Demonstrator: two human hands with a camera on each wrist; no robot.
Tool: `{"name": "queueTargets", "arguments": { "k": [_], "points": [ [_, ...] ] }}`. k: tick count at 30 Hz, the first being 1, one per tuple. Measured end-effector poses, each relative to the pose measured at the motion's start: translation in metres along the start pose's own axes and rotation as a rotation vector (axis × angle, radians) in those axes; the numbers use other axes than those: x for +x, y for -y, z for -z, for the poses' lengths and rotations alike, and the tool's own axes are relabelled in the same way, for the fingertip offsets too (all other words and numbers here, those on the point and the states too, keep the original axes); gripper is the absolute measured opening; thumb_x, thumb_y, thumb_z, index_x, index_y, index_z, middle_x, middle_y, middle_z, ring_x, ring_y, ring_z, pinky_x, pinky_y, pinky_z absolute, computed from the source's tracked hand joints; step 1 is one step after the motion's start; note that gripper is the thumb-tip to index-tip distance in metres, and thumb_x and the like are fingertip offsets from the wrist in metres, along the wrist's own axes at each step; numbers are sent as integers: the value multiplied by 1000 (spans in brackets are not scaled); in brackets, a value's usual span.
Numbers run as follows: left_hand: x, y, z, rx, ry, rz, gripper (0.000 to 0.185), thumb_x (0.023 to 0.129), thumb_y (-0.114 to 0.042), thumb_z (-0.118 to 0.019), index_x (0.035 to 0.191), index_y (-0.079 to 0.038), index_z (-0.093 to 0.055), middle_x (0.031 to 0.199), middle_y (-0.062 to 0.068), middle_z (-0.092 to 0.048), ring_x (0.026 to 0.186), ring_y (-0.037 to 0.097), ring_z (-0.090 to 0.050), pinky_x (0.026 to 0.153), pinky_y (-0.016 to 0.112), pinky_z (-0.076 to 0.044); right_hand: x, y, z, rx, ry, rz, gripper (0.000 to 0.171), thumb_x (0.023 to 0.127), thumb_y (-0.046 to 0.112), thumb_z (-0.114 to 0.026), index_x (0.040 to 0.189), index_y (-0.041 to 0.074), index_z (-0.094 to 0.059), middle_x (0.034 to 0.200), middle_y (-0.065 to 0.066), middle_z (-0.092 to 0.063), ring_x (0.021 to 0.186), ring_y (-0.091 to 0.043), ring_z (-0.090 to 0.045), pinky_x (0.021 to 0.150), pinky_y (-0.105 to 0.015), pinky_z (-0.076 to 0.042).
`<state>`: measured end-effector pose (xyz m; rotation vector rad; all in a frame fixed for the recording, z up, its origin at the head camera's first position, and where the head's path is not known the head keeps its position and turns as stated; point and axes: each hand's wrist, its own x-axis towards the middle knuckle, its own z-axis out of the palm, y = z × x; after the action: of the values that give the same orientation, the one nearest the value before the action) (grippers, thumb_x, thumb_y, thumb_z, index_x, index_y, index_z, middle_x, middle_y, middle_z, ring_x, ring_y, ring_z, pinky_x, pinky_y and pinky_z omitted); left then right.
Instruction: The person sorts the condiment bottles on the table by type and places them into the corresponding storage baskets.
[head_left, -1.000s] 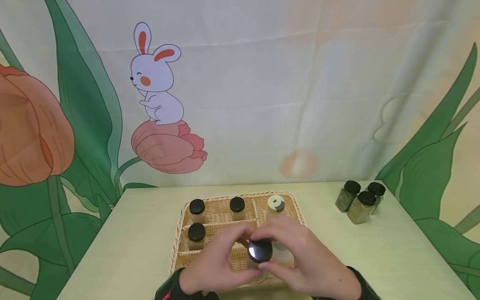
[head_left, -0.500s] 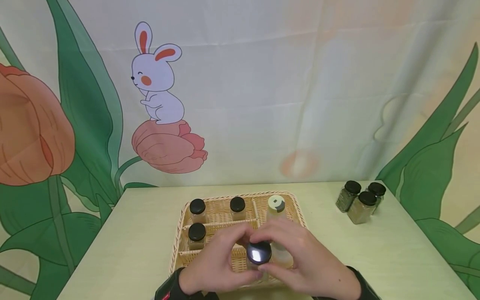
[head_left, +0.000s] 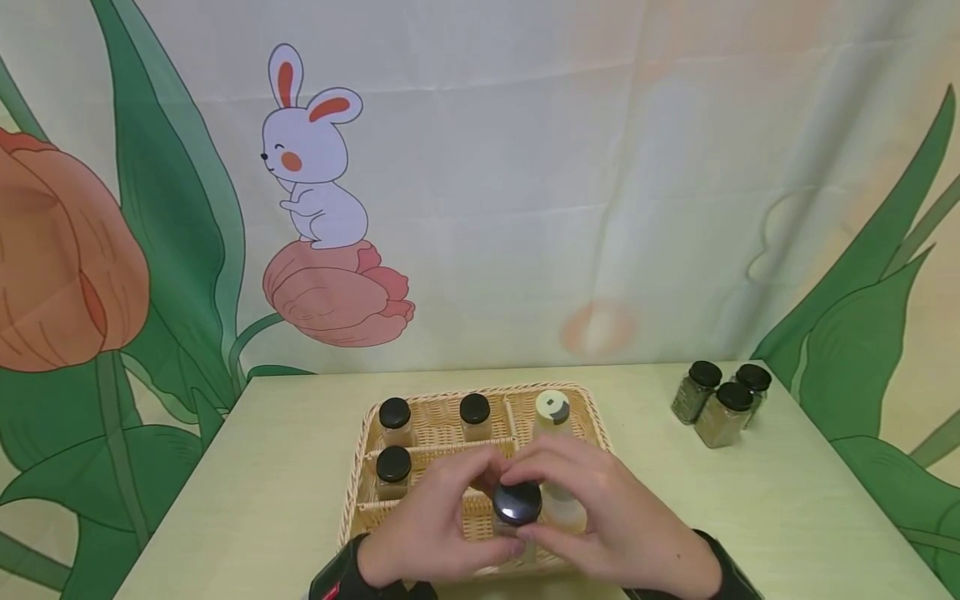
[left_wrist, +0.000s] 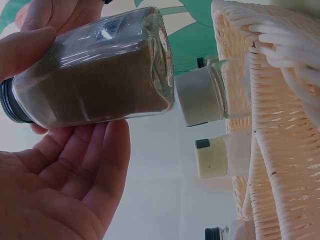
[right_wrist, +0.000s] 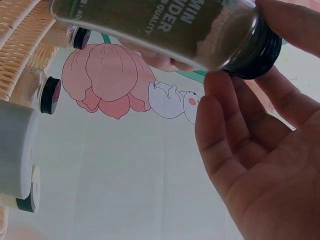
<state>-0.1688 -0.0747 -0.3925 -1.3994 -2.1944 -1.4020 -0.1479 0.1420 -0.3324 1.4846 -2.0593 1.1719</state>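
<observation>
light: bright, even, soft shadows | glare: spot on jar lid (head_left: 517,502) | wrist views: dimmer, close parts blurred

A glass spice jar (right_wrist: 165,27) filled with greenish-brown powder lies across the top of the right wrist view, its black lid (right_wrist: 260,52) at the right and part of a white printed label showing on its side. The right hand (right_wrist: 260,165) fills the lower right, palm towards the camera, with fingertips (right_wrist: 220,82) touching the jar just beside the lid and a finger over the lid's upper edge. At the left are the woven basket (right_wrist: 20,55), a black-lidded jar (right_wrist: 42,92), a white-capped bottle (right_wrist: 15,155), and behind them a backdrop with a pink tulip (right_wrist: 107,80) and a white rabbit (right_wrist: 175,102).
</observation>
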Motion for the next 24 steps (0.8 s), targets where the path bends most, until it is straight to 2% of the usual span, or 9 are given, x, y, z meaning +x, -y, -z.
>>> {"name": "queueTargets", "arguments": {
  "k": [4,12,20,24],
  "points": [
    [1,1,1,-2,-4,-2,45,81,-25,-80,118,-21,-54,103,-11,-60,90,4,-61,74,24,-54,1,1,1,3,-3,-7,46,73,2,-84,113,8,-63,110,1,-61,96,-13,-58,84,-21,-48],
    [-1,1,5,-8,6,49,52,80,-23,-81,125,-22,-54,111,-10,-62,92,5,-62,77,26,-54,-3,-3,3,-4,-10,-33,48,72,4,-85,114,10,-62,114,1,-60,100,-14,-58,84,-23,-48],
    [7,-15,15,-13,-23,48,49,72,-7,-84,112,-13,-57,100,-6,-63,87,6,-63,74,29,-55,-13,-21,3,-32,-2,-62,44,80,13,-82,119,14,-61,120,2,-60,104,-13,-57,82,-24,-48],
    [4,-10,17,5,-29,84,47,73,-10,-85,110,-16,-57,99,-9,-63,88,6,-63,76,30,-55,-15,-26,8,-49,-20,-62,44,81,13,-80,121,16,-61,119,4,-60,101,-12,-58,82,-22,-48]
  ]
}}
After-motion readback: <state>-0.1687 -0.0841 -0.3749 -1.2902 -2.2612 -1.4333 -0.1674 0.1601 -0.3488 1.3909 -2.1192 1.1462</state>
